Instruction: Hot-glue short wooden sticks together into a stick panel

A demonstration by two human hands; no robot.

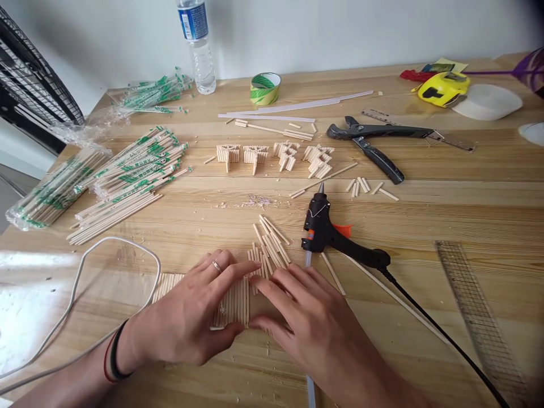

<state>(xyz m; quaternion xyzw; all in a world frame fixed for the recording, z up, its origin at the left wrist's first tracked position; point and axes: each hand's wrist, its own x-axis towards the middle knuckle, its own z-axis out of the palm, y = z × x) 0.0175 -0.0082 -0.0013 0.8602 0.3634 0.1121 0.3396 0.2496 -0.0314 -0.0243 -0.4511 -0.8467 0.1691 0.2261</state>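
A row of short wooden sticks (232,306) lies side by side on the table, joined into a flat panel. My left hand (198,309) arches over the panel, gripping its long edges between thumb and fingers. From the right, my right hand (304,317) pinches the end stick at its top and bottom; its fingertips nearly meet those of the left. Cut loose sticks (272,243) are heaped just beyond my fingers. A black hot glue gun (323,226) lies on its side past my right hand, with a glue stick in its rear.
Small stick assemblies (255,154) stand farther back. Behind them are clear glue sticks (293,107), green tape (266,89) and a water bottle (202,56). Bagged sticks (136,164) and a white cable (114,238) lie left; a black cutter (374,139) and clear ruler (476,311) right.
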